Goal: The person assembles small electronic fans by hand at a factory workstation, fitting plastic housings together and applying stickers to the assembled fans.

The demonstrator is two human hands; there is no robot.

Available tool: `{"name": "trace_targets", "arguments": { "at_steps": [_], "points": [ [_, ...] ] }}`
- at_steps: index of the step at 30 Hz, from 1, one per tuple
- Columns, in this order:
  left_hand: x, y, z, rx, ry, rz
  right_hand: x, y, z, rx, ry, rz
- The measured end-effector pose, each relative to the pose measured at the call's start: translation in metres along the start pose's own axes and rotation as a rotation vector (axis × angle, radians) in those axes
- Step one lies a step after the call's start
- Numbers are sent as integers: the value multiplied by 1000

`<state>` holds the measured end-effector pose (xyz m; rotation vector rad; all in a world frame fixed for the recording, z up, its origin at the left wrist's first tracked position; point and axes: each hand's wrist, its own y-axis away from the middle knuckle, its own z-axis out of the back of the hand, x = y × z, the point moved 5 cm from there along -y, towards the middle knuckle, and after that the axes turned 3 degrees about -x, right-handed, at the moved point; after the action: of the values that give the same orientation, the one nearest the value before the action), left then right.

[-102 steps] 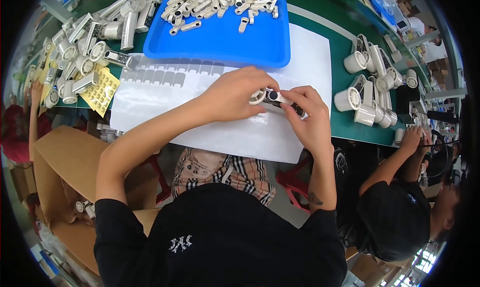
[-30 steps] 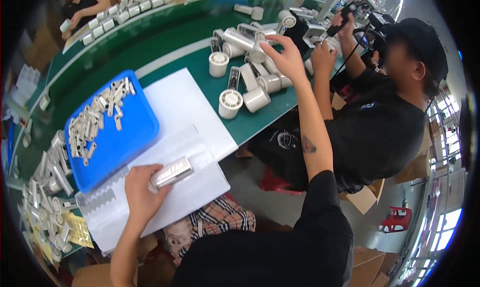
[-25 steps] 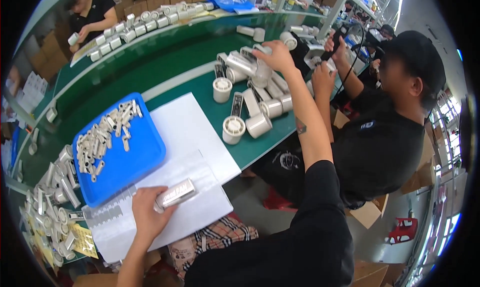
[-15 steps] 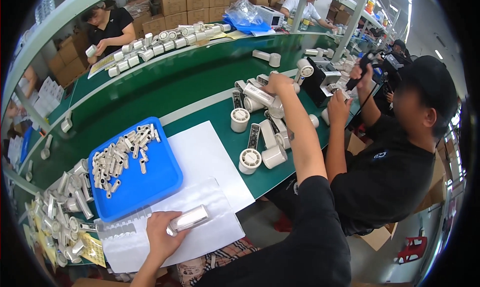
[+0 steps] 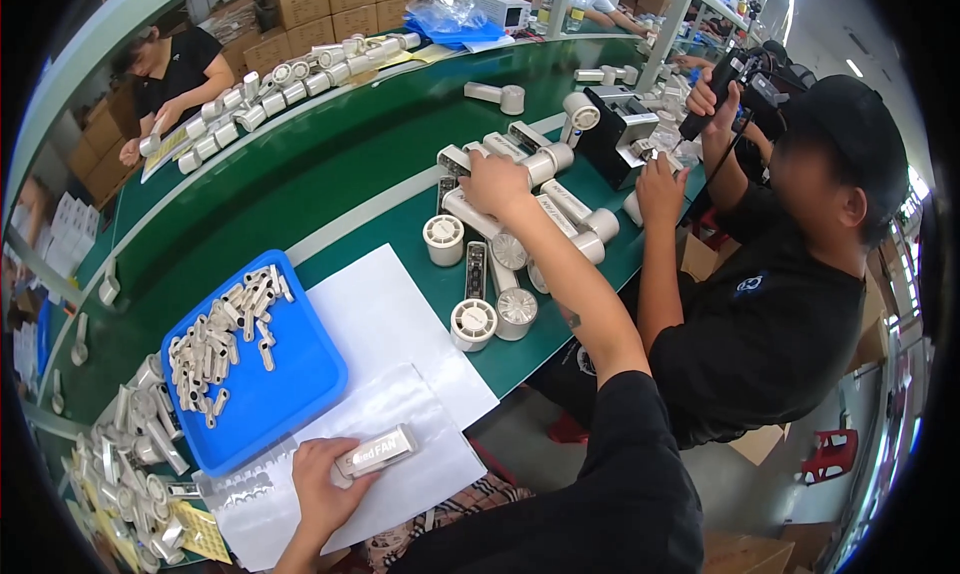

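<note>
My left hand is closed round one end of a cream, rectangular fan handle cover with printed lettering, low over the white sheets. The hand hides that end. My right hand reaches forward to a cluster of cream handheld fans, its fingers curled over one handheld fan; the fingertips are partly hidden. Some fans there have open handles with a circuit board showing. Round grilles face up on two nearer fans, one being a fan head at the near edge.
A blue tray of small cream parts stands left of the white paper. More fans are heaped at far left. Beyond runs a green belt. A co-worker holding a black tool sits close on my right, by a black box.
My right hand has moved left and nearer over the fans, and the fans under it lie differently. My left hand keeps its cover, now tilted so the lettering shows. The view has shifted slightly.
</note>
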<state>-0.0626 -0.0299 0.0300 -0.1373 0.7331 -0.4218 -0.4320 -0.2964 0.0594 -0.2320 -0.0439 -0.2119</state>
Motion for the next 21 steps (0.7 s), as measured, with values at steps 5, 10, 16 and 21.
{"name": "trace_targets", "arguments": {
  "at_steps": [5, 10, 16, 21],
  "points": [
    [2, -5, 2, 13, 19, 13, 7, 8, 16, -53, -91, 27],
    [6, -6, 2, 14, 41, -7, -24, -33, 24, 163, -259, -34],
    [5, -8, 5, -19, 60, 2, -27, -43, 8, 227, -354, 187],
    [6, -12, 6, -36, 52, 6, -6, -32, 21, 86, -202, 378]
  ]
}}
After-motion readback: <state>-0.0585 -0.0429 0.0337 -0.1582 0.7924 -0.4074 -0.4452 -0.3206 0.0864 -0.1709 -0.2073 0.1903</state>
